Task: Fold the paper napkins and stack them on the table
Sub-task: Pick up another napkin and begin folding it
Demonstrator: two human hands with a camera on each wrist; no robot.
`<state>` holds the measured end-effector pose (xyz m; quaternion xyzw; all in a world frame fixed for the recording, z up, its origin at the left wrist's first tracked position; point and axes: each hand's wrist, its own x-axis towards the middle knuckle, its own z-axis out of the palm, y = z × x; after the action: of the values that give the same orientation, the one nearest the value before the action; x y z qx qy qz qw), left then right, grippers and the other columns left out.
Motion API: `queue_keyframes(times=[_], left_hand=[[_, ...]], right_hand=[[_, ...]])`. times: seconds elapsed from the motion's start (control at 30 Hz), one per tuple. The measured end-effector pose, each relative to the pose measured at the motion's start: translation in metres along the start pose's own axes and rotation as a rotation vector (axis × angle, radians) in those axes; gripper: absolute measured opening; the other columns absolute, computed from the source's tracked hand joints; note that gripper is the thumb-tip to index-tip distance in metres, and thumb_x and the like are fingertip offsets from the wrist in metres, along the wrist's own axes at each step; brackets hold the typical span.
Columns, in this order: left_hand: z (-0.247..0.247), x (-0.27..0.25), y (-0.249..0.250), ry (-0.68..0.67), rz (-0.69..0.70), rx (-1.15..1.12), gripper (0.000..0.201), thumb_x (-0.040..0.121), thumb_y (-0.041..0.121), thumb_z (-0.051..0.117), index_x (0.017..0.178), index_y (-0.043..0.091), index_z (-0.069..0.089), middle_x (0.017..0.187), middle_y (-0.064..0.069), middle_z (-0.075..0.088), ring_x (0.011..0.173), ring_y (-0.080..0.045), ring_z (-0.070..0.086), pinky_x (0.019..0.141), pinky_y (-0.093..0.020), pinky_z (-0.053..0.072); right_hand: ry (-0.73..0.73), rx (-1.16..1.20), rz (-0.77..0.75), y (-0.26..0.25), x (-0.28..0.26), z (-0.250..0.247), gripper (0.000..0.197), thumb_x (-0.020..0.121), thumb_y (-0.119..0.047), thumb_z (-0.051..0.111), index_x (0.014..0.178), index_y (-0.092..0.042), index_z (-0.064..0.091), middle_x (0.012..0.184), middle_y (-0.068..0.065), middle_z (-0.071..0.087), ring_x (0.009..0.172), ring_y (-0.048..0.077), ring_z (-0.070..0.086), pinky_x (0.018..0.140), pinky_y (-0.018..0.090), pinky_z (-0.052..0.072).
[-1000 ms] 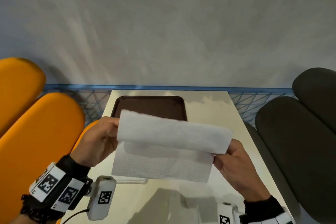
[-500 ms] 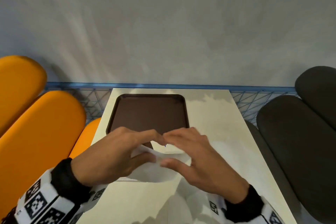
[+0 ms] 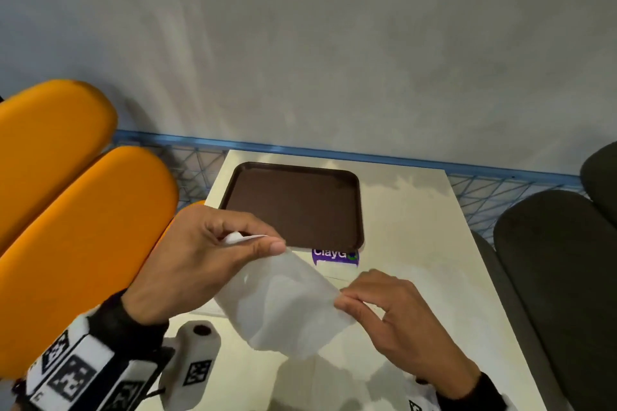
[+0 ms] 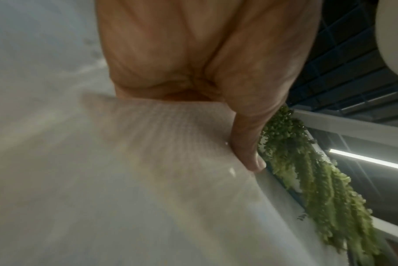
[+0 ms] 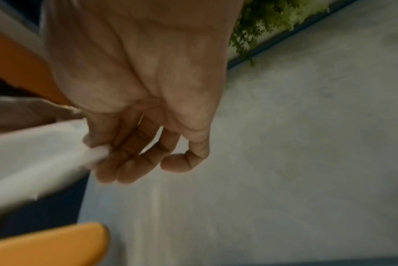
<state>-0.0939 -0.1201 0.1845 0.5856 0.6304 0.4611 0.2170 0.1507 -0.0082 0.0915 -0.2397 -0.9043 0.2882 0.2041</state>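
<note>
— White paper up in the air: the napkin [image 3: 283, 304] is stretched slantwise between both hands, above the near half of the pale surface [image 3: 410, 230].

— Who has which end?

— Left hand [image 3: 200, 260] has the upper end, thumb and fingers curled and pinching a bunched corner of it. Right hand [image 3: 394, 314] has the lower right edge, nipped between thumb and forefinger, the other fingers loosely curled underneath.

— Is it touching the surface?

— Hard to say at the bottom corner; most of it hangs clear, and it looks blurred. From the left wrist the embossed sheet [image 4: 148, 171] fills the lower frame, with the thumb [image 4: 248, 144] pressed along its edge. From the right wrist the paper [image 5: 45, 158] runs off to the left from the fingertips [image 5: 107, 172].

— And behind it?

— Brown tray [image 3: 293, 207] lies flat at the far left of the surface, just beyond the left hand. Purple sticker [image 3: 335, 255] sits at the tray's near right corner, lettering partly cut off. Orange seats [image 3: 76, 210] line the left side, dark grey seats [image 3: 561, 264] the right, and a blue wire rail [image 3: 484, 190] runs along the far edge under a grey wall [image 3: 334, 43]. Green hanging foliage [image 4: 318, 171] shows in the left wrist view.
</note>
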Motion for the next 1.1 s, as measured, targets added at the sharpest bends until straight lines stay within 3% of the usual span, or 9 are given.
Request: queue_keyframes(times=[0.13,0.27,0.47,0.6,0.67,0.77,0.9,1.0,1.1], left_hand=[[-0.011,-0.015,-0.013,-0.042,-0.058,0.042,0.005,0.076,0.032,0.076,0.076,0.03,0.081,0.08,0.019,0.076,0.081,-0.003,0.072,0.069,-0.017,0.055],[0.018,-0.033,-0.02,-0.259,-0.088,0.065,0.005,0.08,0.037,0.077,0.081,0.035,0.081,0.082,0.026,0.074,0.081,-0.004,0.072,0.071,-0.019,0.055],[-0.025,-0.051,-0.058,0.105,-0.306,-0.209,0.007,0.074,0.023,0.078,0.079,0.027,0.081,0.085,0.003,0.078,0.079,-0.012,0.073,0.069,-0.017,0.055],[-0.031,-0.062,-0.102,-0.31,-0.547,-0.285,0.069,0.062,0.048,0.091,0.124,0.044,0.061,0.121,0.012,0.069,0.111,-0.008,0.065,0.091,-0.028,0.055],[-0.021,-0.061,-0.124,-0.409,-0.579,-0.248,0.055,0.07,0.044,0.087,0.12,0.032,0.066,0.114,0.013,0.072,0.105,-0.008,0.069,0.086,-0.028,0.057],[-0.017,-0.058,-0.17,-0.212,-0.682,-0.331,0.025,0.085,0.032,0.075,0.103,0.014,0.076,0.099,0.0,0.078,0.09,-0.018,0.075,0.082,-0.037,0.06],[-0.009,-0.06,-0.245,-0.006,-0.919,-0.368,0.02,0.089,0.027,0.072,0.098,0.01,0.076,0.094,-0.005,0.079,0.089,-0.027,0.075,0.088,-0.051,0.058],[0.005,-0.052,-0.29,-0.001,-0.999,-0.238,0.016,0.091,0.027,0.07,0.087,0.013,0.075,0.085,-0.002,0.078,0.082,-0.028,0.073,0.072,-0.039,0.058],[0.013,-0.043,-0.316,0.051,-1.021,-0.132,0.017,0.09,0.026,0.071,0.077,0.016,0.071,0.079,-0.002,0.074,0.077,-0.026,0.07,0.064,-0.031,0.052]], right_hand=[[-0.145,-0.184,0.237,0.022,-0.018,-0.005,0.065,0.079,-0.089,0.023,0.097,-0.044,0.066,0.093,-0.038,0.057,0.096,-0.007,0.053,0.083,0.023,0.041],[-0.312,-0.078,0.17,-0.031,0.013,0.015,0.083,0.065,-0.094,0.021,0.131,-0.054,0.052,0.132,-0.041,0.039,0.12,-0.018,0.031,0.107,0.019,0.028],[-0.386,0.133,0.127,-0.034,0.037,0.059,0.038,0.095,-0.065,0.039,0.08,-0.038,0.061,0.081,-0.022,0.06,0.084,0.002,0.057,0.077,0.019,0.04],[-0.505,0.194,0.197,-0.038,0.064,0.078,0.028,0.098,-0.055,0.049,0.078,-0.039,0.06,0.07,-0.025,0.056,0.077,0.002,0.06,0.066,0.01,0.039],[-0.57,0.23,0.214,-0.036,0.078,0.096,0.03,0.099,-0.049,0.054,0.072,-0.036,0.058,0.066,-0.022,0.057,0.07,0.001,0.057,0.063,0.011,0.039],[-0.628,0.386,0.404,-0.01,0.086,0.126,0.02,0.09,-0.043,0.069,0.086,-0.024,0.071,0.085,-0.009,0.071,0.073,-0.001,0.061,0.066,0.012,0.043],[-0.313,0.716,0.848,0.023,0.077,0.171,0.017,0.086,-0.02,0.078,0.094,-0.005,0.076,0.082,-0.002,0.076,0.068,0.007,0.068,0.058,0.014,0.046],[-0.087,0.719,0.997,0.036,0.081,0.2,0.016,0.089,-0.01,0.073,0.073,-0.01,0.074,0.062,-0.009,0.069,0.053,0.002,0.06,0.05,0.013,0.041],[0.015,0.609,1.072,0.052,0.091,0.227,0.018,0.086,-0.022,0.076,0.069,-0.016,0.075,0.076,-0.007,0.076,0.078,0.017,0.071,0.066,0.027,0.054]])
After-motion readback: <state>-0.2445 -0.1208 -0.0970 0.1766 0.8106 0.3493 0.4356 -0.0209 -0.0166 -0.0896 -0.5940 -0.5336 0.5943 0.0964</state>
